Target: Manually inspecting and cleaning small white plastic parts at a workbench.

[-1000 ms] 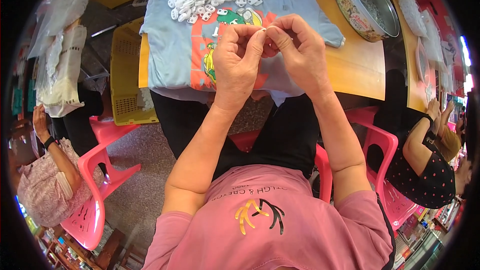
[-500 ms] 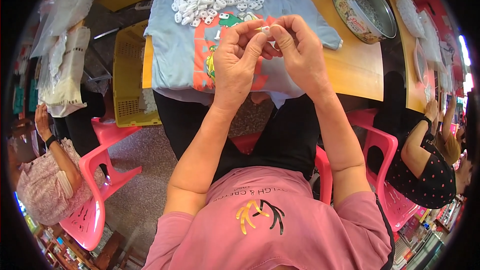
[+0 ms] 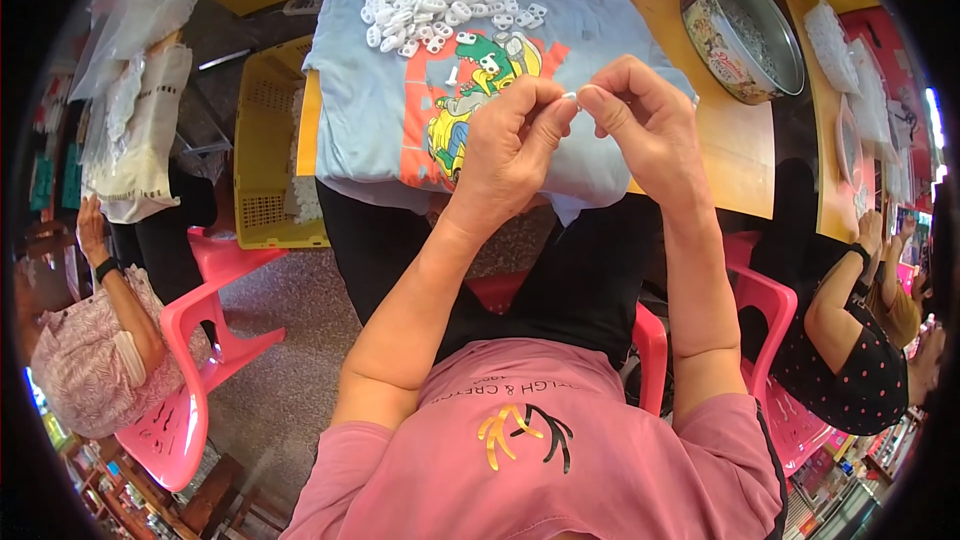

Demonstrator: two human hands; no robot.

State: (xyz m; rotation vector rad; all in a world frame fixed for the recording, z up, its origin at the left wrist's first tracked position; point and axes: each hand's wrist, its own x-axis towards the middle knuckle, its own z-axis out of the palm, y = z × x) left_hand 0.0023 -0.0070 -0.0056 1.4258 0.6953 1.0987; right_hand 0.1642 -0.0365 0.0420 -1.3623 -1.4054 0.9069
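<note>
My left hand and my right hand meet above the table's near edge, fingertips pinched together on one small white plastic piece. Most of that piece is hidden by my fingers. Beneath my hands lies a light blue shirt with a cartoon print, spread over the yellow table. A heap of several small white plastic pieces rests on the shirt's far part, well beyond my hands.
A round metal tin stands on the table at the right. A yellow crate sits left of the table. Pink plastic chairs stand around. One person sits at the lower left, another at the right.
The view has shifted slightly, so hands and table sit a little lower in the picture. My fingers stay pinched on the small white piece.
</note>
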